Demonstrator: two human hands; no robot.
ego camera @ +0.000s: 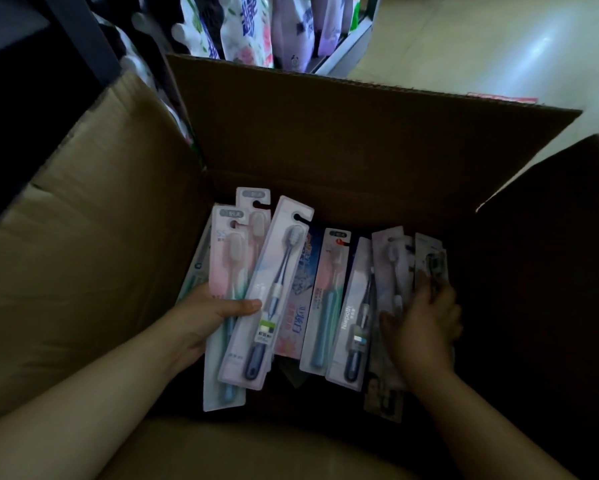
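While the left hand (pixel 218 313) grips a fan of toothbrush packs (pixel 277 289) inside the open box (pixel 325 150), thumb on top so none slips, the right hand (pixel 426 323) curls round loose packs (pixel 391 271) leaning there, likely to gather more.

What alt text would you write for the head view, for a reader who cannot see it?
Two hands sort packaged toothbrushes in an open cardboard box: the left hand grips several fanned packs, the right hand touches other packs at the right. Printed pouches stand behind.
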